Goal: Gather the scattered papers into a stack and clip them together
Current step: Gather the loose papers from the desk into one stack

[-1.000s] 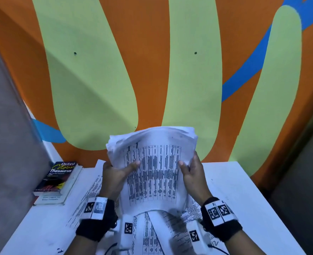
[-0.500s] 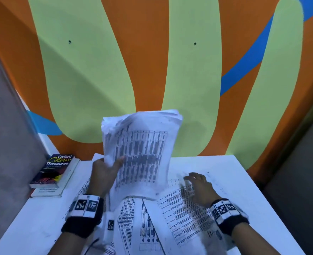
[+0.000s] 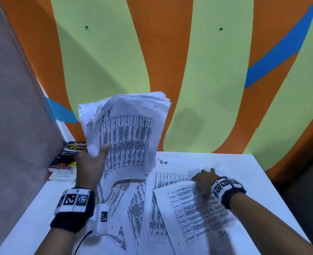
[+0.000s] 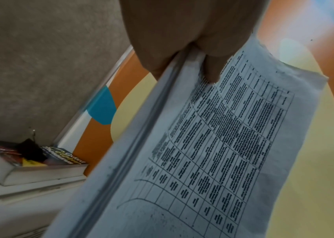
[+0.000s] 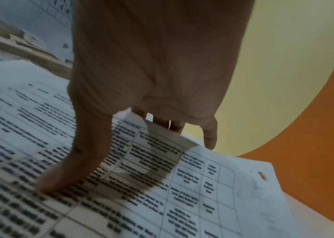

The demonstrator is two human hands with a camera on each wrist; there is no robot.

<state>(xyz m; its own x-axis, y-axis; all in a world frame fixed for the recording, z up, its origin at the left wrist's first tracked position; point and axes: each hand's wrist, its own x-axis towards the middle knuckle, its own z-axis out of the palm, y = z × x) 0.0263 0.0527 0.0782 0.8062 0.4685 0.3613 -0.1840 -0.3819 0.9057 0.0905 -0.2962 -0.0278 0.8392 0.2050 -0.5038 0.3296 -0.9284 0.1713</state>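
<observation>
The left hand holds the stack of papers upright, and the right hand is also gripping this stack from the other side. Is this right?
Not quite. The left hand does hold the stack of papers upright, but the right hand is down on the table, pinching a loose sheet. The head view shows this.

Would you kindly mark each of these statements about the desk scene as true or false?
1. The left hand holds a stack of papers upright above the table. True.
2. The right hand grips a binder clip. False: it pinches a loose sheet on the table.
3. A thesaurus lies at the table's left edge. True.
4. All the papers are already gathered. False: several sheets still lie spread on the table.
5. The stack's top sheet is blank. False: it carries a printed table.
</observation>
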